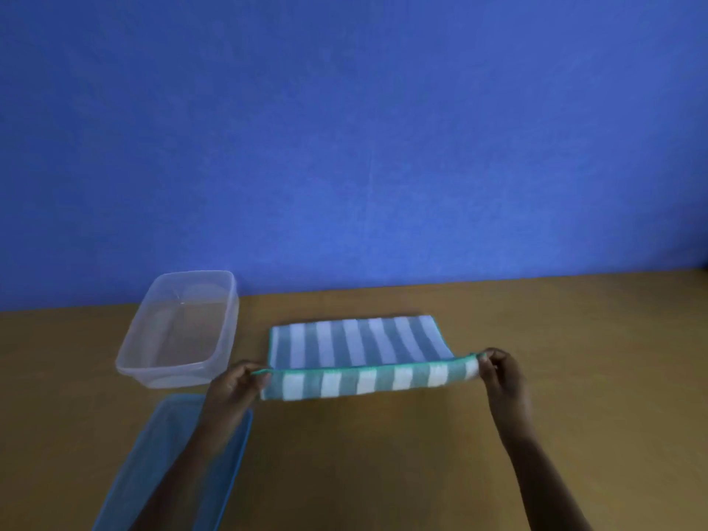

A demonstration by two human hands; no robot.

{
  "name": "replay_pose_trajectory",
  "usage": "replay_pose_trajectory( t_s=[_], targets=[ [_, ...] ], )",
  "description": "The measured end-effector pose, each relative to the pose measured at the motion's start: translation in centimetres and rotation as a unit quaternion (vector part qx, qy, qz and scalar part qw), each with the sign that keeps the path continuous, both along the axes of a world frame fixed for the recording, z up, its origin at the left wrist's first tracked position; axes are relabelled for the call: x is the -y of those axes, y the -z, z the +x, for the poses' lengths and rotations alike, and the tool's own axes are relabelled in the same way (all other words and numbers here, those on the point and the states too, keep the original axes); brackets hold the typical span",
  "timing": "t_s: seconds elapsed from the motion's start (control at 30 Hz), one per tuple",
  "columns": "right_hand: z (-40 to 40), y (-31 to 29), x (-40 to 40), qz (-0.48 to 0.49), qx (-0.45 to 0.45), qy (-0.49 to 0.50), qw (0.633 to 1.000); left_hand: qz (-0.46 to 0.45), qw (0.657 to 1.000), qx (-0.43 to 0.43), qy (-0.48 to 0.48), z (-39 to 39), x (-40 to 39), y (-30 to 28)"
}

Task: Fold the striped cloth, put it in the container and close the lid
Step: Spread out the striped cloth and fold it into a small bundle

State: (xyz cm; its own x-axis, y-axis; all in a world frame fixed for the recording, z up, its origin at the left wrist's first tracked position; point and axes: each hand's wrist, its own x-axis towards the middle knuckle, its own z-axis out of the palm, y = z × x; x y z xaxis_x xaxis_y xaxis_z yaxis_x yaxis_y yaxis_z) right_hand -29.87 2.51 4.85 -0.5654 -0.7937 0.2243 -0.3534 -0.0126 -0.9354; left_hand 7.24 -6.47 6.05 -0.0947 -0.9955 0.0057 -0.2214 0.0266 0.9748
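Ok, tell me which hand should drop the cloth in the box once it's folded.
Left, probably. The left hand pinches the cloth at the corner nearest the open box, which sits on that side. The right hand holds the far corner and would have to cross over.

We have just one camera, and it sits on the person's head. It looks forward and down over a brown table (383, 454). The far edge of the table meets a blue wall (344, 128), and the wall fills the top half of what we see. The two arms come in from the bottom edge and reach away from us, so we look from close behind them. The view is wide and a bit blurry. No second view shares any part with this one.
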Motion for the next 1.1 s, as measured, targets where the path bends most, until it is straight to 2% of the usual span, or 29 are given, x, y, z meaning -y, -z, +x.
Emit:
replay_pose_trajectory(
  t_s=[0.1,0.23,0.33,0.47,0.6,0.83,1.1],
  targets=[
    [0.6,2.6,-2.4,0.034,0.004,0.018,0.999,0.023,0.998,0.05,0.005,-0.1,-2.6,2.8],
    [1.6,3.0,-2.2,0.033,0.022,0.033,0.999,-0.03,0.987,0.143,-0.069,-1.1,-3.5,4.1],
    [1.9,3.0,-1.1,0.034,0.03,0.061,0.997,-0.059,0.981,0.16,-0.096,-2.3,-3.1,3.6],
    [0.9,3.9,-0.1,0.084,-0.015,0.108,0.991,-0.077,0.972,0.198,-0.098,-3.1,-2.3,3.5],
    [0.2,4.8,0.4,0.119,-0.032,0.107,0.987,-0.088,0.961,0.24,-0.103,-3.6,-1.6,4.1],
    [0.2,4.6,2.8,0.125,-0.01,0.079,0.989,-0.076,0.958,0.244,-0.13,-3.7,-0.3,4.6],
    [0.1,5.4,4.7,0.181,0.001,0.05,0.982,-0.07,0.952,0.261,-0.142,-3.7,0.9,5.0]
  ],
)
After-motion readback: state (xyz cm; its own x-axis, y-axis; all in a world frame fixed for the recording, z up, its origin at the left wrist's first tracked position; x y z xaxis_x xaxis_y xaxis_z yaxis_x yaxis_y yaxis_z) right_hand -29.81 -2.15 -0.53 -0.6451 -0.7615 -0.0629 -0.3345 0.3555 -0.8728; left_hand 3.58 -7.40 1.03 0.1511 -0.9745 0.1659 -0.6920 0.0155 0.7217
